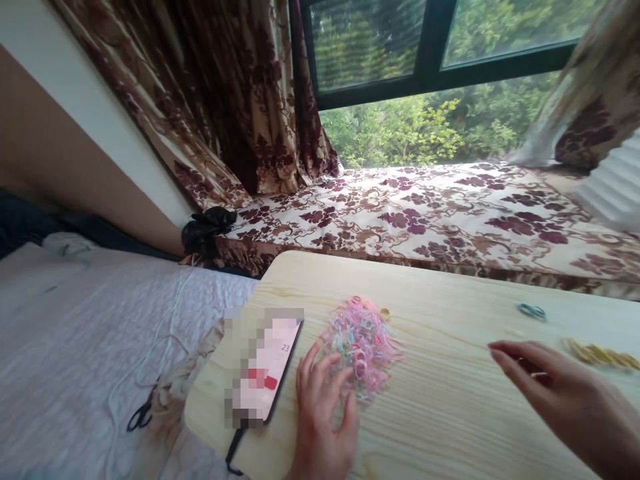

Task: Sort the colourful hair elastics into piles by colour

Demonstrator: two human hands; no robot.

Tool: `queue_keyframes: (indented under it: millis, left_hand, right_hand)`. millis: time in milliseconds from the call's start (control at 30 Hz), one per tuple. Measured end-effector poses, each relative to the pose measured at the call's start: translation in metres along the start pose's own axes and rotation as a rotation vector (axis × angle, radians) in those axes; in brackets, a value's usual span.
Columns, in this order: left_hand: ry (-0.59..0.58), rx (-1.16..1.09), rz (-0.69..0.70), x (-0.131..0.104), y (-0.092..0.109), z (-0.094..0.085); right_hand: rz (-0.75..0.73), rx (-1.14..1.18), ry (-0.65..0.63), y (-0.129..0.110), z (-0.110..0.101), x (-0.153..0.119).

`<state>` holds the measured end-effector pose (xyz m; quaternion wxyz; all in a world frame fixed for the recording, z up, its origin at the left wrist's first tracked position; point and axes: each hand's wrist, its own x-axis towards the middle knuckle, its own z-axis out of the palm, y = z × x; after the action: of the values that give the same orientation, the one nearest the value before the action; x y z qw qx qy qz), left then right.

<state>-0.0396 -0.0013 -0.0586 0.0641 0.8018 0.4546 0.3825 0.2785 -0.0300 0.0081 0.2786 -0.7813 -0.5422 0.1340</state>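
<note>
A loose pile of small pink, mint and clear elastic hair bands (363,343) lies on the light wooden table (440,413). My left hand (325,400) is at the near left edge of the pile, its fingers apart and bent over the bands, with nothing visibly held. To the right, my right hand (555,390) hovers over the wood with thumb and forefinger tips pinched together; whatever is between them is too small to make out. Beyond its knuckles lies a row of yellow hair bands (603,355). A few teal hair bands (531,311) sit farther back.
A phone (270,367) with a partly blurred screen lies left of the pile, a black strap (234,453) at its lower end. Behind the table is a flower-patterned window seat (410,213). A bed (90,333) with a white cable borders the left side.
</note>
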Motion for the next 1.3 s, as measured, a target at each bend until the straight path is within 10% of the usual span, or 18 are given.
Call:
queue_keyframes:
  millis: [400, 1300]
  left_hand:
    - [0.043, -0.009, -0.079, 0.003, 0.007, 0.0]
    - [0.01, -0.051, -0.105, 0.002, 0.008, -0.003]
  right_hand:
    - [-0.394, 0.181, -0.246, -0.085, 0.097, -0.029]
    - [-0.256, 0.019, -0.247, -0.08, 0.087, 0.014]
